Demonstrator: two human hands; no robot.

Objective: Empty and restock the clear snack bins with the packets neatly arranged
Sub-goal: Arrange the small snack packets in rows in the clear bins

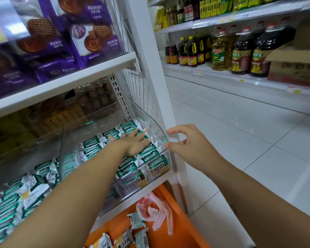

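A clear plastic snack bin (pixel 151 120) sits on the lower shelf at the rack's right end. It holds rows of green-and-white snack packets (pixel 127 128). My left hand (pixel 134 143) lies flat on the packets inside the bin, fingers straight. My right hand (pixel 188 142) hovers just outside the bin's right wall, fingers loosely curved and holding nothing, thumb tip close to the wall's edge. A second clear bin (pixel 25 151) to the left holds more of the same packets (pixel 16 199).
An orange crate (pixel 182 221) under the shelf holds loose packets (pixel 136 220) and a crumpled plastic bag (pixel 156 209). Purple biscuit packs (pixel 89 33) fill the shelf above. Oil bottles (pixel 242 51) and a cardboard box (pixel 293 67) line the shelves across the tiled aisle (pixel 240 136).
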